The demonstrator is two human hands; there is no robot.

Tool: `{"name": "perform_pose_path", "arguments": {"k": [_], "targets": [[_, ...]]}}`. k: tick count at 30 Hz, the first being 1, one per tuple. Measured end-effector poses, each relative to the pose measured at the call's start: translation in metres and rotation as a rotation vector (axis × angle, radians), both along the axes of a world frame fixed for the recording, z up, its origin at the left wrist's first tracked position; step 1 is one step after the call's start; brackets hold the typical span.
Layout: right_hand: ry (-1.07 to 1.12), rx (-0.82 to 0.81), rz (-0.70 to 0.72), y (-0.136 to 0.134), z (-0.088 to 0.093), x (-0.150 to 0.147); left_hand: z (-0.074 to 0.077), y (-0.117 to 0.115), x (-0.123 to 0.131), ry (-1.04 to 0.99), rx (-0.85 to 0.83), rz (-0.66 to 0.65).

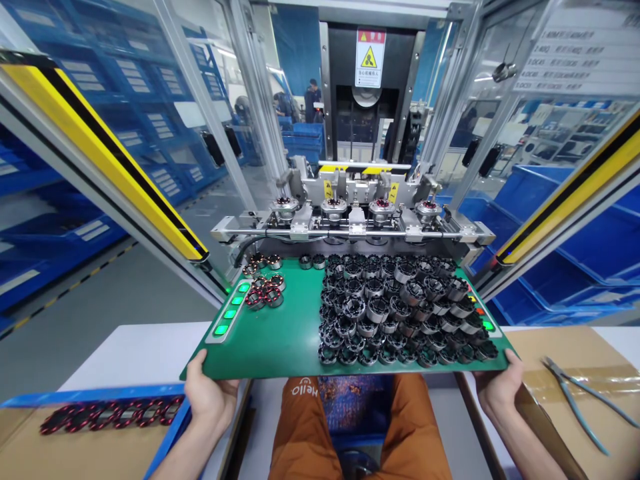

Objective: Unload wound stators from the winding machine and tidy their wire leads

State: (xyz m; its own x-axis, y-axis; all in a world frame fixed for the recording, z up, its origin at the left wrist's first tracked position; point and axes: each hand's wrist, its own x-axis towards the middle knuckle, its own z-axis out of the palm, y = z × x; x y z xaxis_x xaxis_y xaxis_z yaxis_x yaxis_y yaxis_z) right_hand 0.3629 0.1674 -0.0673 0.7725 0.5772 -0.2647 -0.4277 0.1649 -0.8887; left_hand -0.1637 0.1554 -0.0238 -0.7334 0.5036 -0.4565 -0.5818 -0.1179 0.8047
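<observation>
My left hand [209,395] is closed on the front left corner of the green work surface [285,333], thumb on top. At the front right corner, my right hand [497,387] grips the same surface. A dense pile of several dark metal ring parts [395,310] covers its right half. A small cluster of red-wound coil rings [264,291] lies at its back left. Behind it, a machine fixture [357,213] carries a row of several round nests with parts in them.
Lit green buttons [231,312] line the surface's left edge. A blue tray holds a row of red-wound rings [110,415] at lower left. Blue-handled pliers [575,397] lie on a cardboard box at right. Yellow light-curtain bars [107,153] flank the opening. My orange-clad lap [350,427] is below.
</observation>
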Motion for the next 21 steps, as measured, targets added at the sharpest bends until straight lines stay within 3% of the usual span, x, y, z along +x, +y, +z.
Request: {"name": "perform_pose_path", "arguments": {"k": [21], "targets": [[0.02, -0.003, -0.014, 0.0004, 0.001, 0.0002, 0.0004, -0.0002, 0.0, -0.014, -0.006, 0.014]]}}
